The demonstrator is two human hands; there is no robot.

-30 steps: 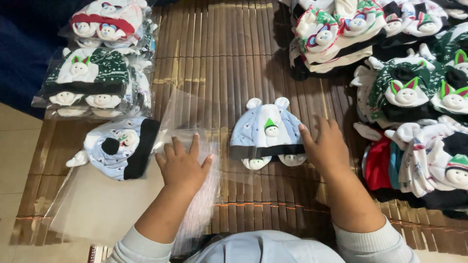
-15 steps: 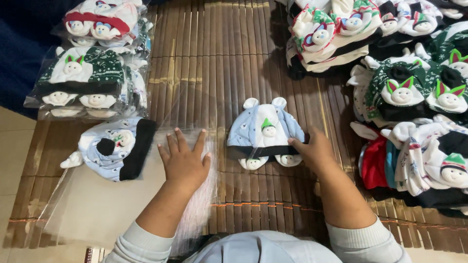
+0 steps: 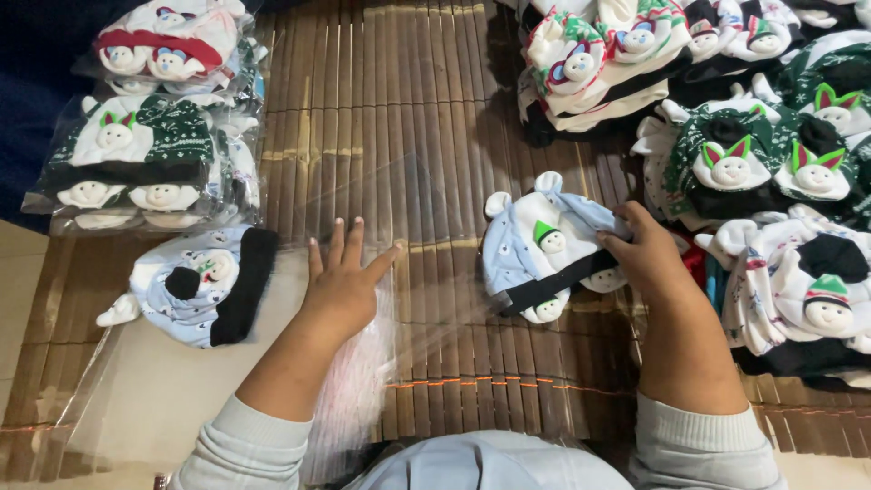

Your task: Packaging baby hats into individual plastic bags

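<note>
On the slatted mat [image 3: 426,109], right hand [image 3: 649,259] grips a blue hat [image 3: 535,245]; left hand [image 3: 345,286] lies flat.

Pale grey ribbed-cuff sleeves pushed up both forearms, bare hands

Bagged hat sets [image 3: 145,159] stacked upper left; loose hat piles [image 3: 753,163] at right; slatted bamboo mat [image 3: 399,118] beneath.
</note>
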